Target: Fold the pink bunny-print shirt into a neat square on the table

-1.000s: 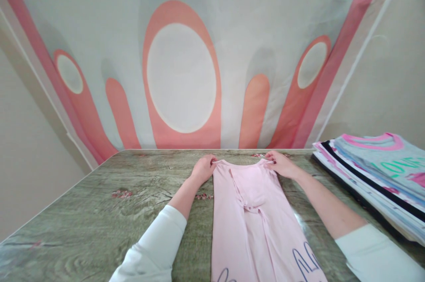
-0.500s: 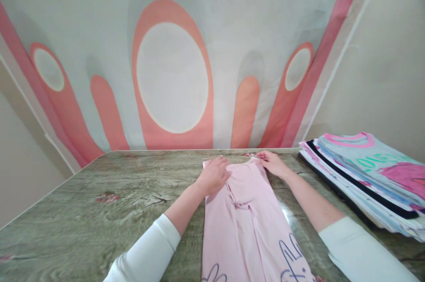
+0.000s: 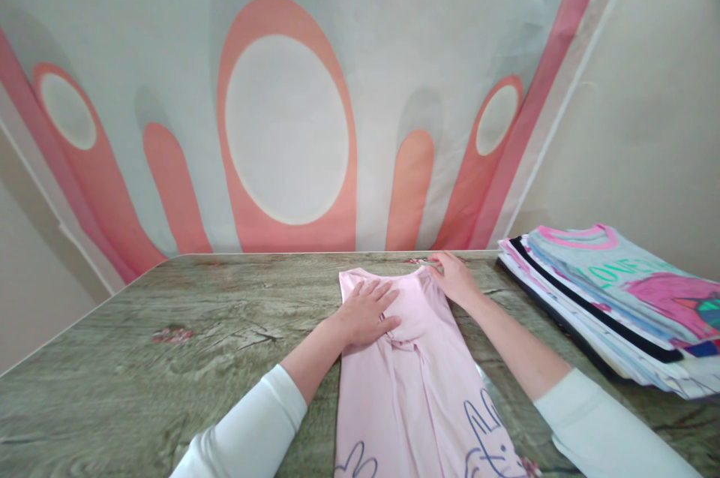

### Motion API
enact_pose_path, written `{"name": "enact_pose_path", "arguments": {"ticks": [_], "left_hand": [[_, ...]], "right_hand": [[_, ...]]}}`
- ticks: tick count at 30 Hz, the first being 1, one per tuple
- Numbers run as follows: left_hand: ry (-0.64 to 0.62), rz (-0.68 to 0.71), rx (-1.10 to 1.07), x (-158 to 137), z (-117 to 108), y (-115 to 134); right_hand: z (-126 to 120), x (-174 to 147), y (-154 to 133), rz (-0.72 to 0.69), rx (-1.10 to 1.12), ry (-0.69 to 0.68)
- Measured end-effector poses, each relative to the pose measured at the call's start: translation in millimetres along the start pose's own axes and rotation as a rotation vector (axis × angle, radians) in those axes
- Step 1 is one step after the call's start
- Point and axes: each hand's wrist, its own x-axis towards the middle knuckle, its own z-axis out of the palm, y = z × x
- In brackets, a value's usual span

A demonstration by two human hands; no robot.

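Under the spread, gripless left hand [image 3: 364, 317], seemingly smooths the pink garment [image 3: 447, 380]; at the curled right hand [image 3: 454, 280], of unclear hold, next needs steadying.

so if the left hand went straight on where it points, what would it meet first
More of the pale pink fabric garment: the left hand lies on it, pointing toward its neckline. Beyond, probably the greenish-brown wood-grain table; depth is unclear.

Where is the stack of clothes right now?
In the head view, the stack of clothes lies on the right side of the table, to the right of the pink garment and the right hand.
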Motion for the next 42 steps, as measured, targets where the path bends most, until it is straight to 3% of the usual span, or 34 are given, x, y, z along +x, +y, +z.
{"name": "enact_pose_path", "arguments": {"ticks": [4,7,9,13,15,18,22,26,30,33,36,42], "left_hand": [[0.036,0.007,-0.024,0,3,-1],[0.046,0.010,-0.024,0,4,-2],[0.045,0.008,-0.017,0,5,-2],[0.059,0.014,-0.003,0,4,-1],[0.058,0.014,0.004,0,4,-1],[0.046,0.009,0.009,0,3,-1],[0.031,0.003,-0.007,0,4,-2],[0.039,0.008,-0.023,1,6,-4],[0.057,-0.011,-0.030,1,8,-4],[0.113,-0.060,-0.008,1,11,-8],[0.192,-0.125,0.040,3,12,-20],[0.384,-0.337,0.054,1,7,-54]], "right_hand": [[4,-22,-30,-0.187,-0.045,-0.251],[9,-30,-27,-0.131,-0.159,-0.437],[10,-28,-15,-0.031,-0.224,-0.487],[7,-19,9,0.150,-0.278,-0.429],[4,-18,11,0.175,-0.294,-0.351],[1,-22,0,0.069,-0.293,-0.299],[1,-27,-22,-0.119,-0.211,-0.426],[5,-26,-24,-0.081,-0.220,-0.529],[8,-25,-15,-0.003,-0.255,-0.485],[6,-26,-15,-0.007,-0.274,-0.374],[2,-27,-26,-0.113,-0.228,-0.312],[4,-33,-64,-0.326,0.036,-0.430]]}}
